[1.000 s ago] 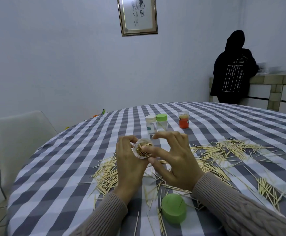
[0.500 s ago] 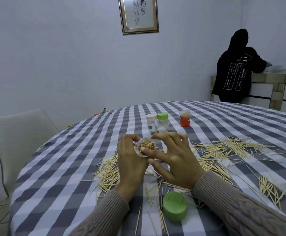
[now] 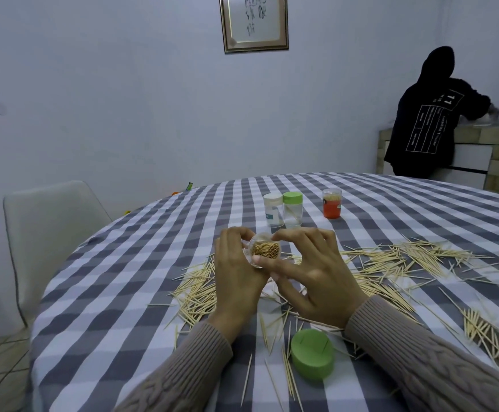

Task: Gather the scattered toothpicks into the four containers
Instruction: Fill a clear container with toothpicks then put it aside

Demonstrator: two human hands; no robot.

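Left hand (image 3: pixel 236 272) curled around toothpick-filled container (image 3: pixel 265 253), right hand (image 3: pixel 310 272) fingertips pinching its rim.

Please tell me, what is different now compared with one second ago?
Little changed. The right hand shifted its fingers at the mouth of the jar: the thumb now lies on the near rim. The left hand still grips the jar. The green lid, loose toothpicks and three far jars stayed.

I see both my arms in taupe cable-knit wool sweater sleeves (image 3: pixel 420 361) with ribbed cuffs (image 3: pixel 370 319); bare hands.
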